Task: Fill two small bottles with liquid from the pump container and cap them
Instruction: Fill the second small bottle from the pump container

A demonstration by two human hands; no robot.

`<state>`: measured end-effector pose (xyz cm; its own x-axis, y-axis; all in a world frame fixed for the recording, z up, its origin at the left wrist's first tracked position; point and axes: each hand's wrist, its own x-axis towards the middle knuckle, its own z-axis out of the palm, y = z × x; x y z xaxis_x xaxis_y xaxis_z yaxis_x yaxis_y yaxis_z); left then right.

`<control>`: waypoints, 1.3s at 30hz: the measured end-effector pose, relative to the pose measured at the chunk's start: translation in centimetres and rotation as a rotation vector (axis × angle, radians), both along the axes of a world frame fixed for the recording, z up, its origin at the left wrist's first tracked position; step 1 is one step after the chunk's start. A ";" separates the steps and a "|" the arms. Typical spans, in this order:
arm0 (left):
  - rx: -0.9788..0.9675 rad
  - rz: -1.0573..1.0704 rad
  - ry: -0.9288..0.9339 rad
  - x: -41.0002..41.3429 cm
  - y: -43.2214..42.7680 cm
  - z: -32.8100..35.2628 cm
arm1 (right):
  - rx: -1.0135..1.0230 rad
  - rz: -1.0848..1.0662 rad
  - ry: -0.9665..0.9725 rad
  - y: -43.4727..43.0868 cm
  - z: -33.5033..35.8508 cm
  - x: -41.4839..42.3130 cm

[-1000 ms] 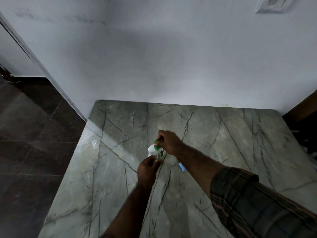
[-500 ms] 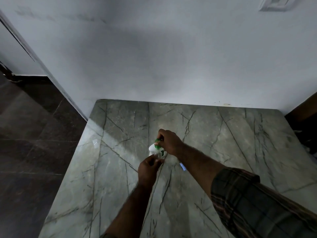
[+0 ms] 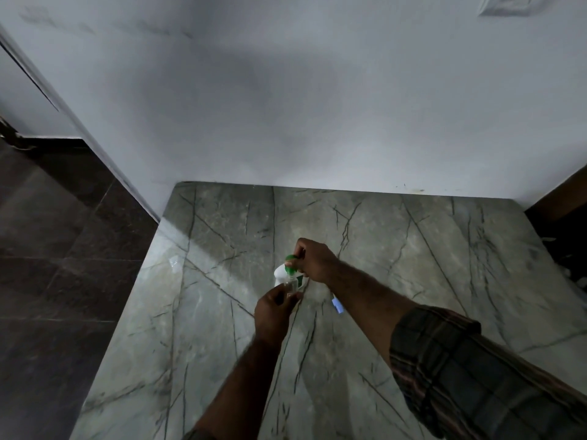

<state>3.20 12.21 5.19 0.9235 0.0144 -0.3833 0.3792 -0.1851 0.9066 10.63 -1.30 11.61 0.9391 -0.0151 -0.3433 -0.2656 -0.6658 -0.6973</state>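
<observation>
A white pump container [image 3: 280,274] with a green pump head [image 3: 290,261] stands in the middle of the marble table [image 3: 413,249]. My right hand [image 3: 313,258] is curled over the pump head from the right. My left hand [image 3: 274,309] holds a small clear bottle [image 3: 290,285] right under the pump's spout, against the container. A small blue and white item [image 3: 337,304], maybe a cap or a second bottle, lies on the table just under my right forearm, partly hidden.
A small clear object [image 3: 174,261] lies near the table's left edge. The white wall runs along the table's far edge. Dark tiled floor [image 3: 63,249] lies to the left, and a dark gap to the right.
Both hands, the container and the bottle stay in the same place; only the camera has shifted slightly.
</observation>
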 end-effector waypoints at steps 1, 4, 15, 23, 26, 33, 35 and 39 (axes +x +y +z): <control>0.000 0.000 -0.002 0.0 0.0 0.1 | -0.010 0.015 0.002 0.0 0.3 0.1; -0.009 -0.013 -0.011 0.0 0.1 0.7 | 0.008 0.016 -0.005 -0.1 1.2 0.5; 0.010 -0.023 -0.013 0.3 0.3 0.5 | -0.013 0.003 0.003 0.0 0.7 0.3; 0.013 -0.027 0.004 0.6 0.2 0.2 | 0.049 -0.071 0.049 0.2 0.3 0.3; 0.013 -0.023 0.020 0.5 0.2 0.0 | 0.041 -0.066 0.048 0.2 0.2 0.1; 0.021 -0.036 -0.003 0.6 0.1 0.7 | 0.009 -0.017 0.066 0.1 2.0 0.9; 0.017 -0.029 0.006 0.6 0.2 0.5 | -0.032 -0.008 0.062 0.3 1.6 0.7; 0.007 -0.024 0.016 0.5 0.3 0.1 | -0.053 -0.006 0.066 0.3 1.2 0.4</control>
